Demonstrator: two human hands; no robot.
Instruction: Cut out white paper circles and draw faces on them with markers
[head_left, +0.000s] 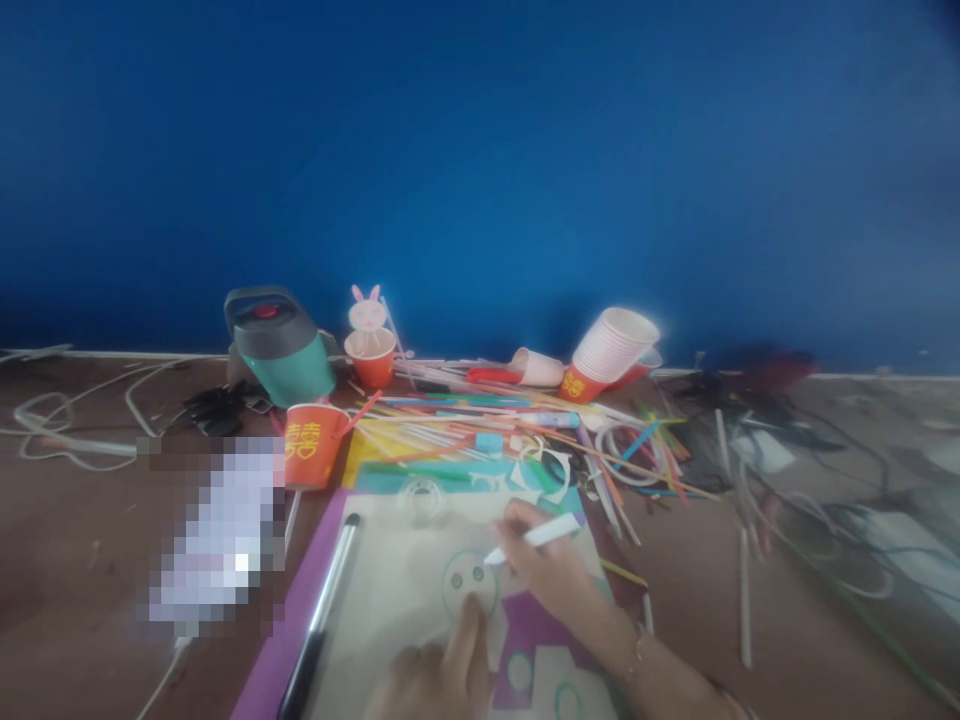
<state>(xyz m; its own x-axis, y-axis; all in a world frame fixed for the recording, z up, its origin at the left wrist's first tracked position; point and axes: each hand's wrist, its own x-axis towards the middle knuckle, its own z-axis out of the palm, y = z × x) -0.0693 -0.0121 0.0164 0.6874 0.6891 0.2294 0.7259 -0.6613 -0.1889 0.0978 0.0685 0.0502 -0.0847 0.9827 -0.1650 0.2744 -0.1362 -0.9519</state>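
Note:
My right hand [536, 560] is closed around a white marker [534, 538], its tip over the right edge of a drawn circle with two eyes [468, 582] on a pale sheet of paper [375, 600]. From below, my left hand [442, 665] rests on that sheet, holding nothing. Its index finger stretches out to the lower part of the circle, and the other fingers are partly blurred. A black and silver pen [321, 610] lies along the sheet's left side. Purple paper [517, 625] and smaller pieces with green circles [568, 697] lie near my right forearm.
Behind the paper lie a tape roll [421, 500] and many coloured sticks [442, 425]. Around them stand an orange paper cup [311, 450], a cup with a rabbit cutout [371, 355], a green jug [285, 355] and stacked cups [611, 350]. Cables [82, 420] lie left; a blue wall rises behind.

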